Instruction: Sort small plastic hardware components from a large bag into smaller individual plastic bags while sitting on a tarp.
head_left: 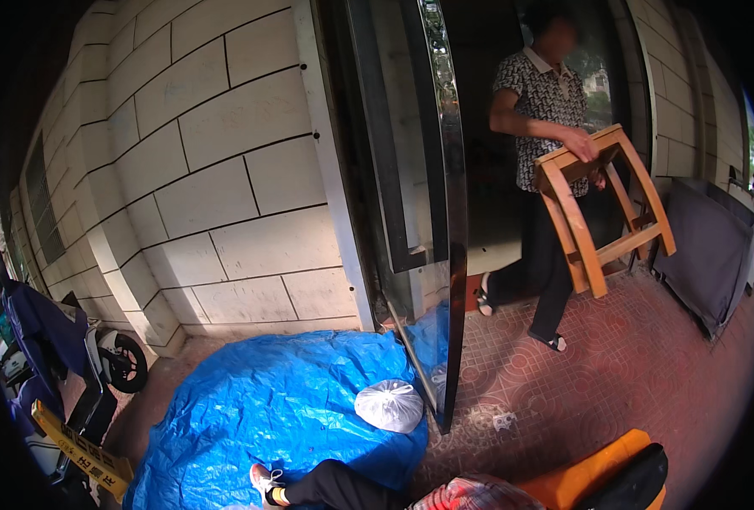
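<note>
Sunlight patches a cream block wall with dark joints; a black-framed glass door stands open above red patterned floor tiles.

Outside a building's entrance, by day.
A pale block wall caught patches of sunlight, with a grilled window farther along; a tall glass door stood open beside a dark doorway. Reddish patterned paving ran up to the doorway, a scooter was parked at the left, and a blue tarp was spread at the wall's foot. Whether it was a shop or a home could not be told.
</note>
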Available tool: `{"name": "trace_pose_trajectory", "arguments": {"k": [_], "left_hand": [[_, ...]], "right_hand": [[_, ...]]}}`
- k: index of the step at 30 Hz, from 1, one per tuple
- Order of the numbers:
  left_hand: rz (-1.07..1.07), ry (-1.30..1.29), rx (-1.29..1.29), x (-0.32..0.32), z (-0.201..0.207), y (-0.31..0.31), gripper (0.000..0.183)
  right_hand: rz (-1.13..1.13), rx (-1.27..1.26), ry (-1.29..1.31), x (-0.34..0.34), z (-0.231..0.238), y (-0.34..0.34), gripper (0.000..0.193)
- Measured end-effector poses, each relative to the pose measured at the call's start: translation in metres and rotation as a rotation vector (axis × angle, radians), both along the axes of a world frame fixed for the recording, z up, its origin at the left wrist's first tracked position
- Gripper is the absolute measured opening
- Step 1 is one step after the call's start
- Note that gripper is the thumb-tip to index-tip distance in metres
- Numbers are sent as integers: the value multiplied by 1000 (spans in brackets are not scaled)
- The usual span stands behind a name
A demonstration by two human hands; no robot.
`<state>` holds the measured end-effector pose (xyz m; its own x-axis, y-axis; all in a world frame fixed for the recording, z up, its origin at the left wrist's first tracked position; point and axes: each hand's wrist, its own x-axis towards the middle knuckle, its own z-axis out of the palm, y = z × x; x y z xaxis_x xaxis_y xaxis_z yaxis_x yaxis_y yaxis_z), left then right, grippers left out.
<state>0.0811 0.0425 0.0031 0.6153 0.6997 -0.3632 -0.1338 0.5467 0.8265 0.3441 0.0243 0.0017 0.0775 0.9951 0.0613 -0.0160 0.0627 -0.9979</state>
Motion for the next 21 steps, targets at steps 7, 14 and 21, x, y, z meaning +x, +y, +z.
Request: {"name": "trace_pose_trajectory", "arguments": {"k": [7,14,21], "left_hand": [[49,62,32,-22,6,-3,13],[166,154,12,-56,5,-23,13],[389,87,-68,-64,19,-29,7]], "right_hand": [[83,-62,147,-15,6,-15,25],[234,-183,316,-37,4,-32,26],[785,-512,535,-131,-11,-25,28]]}}
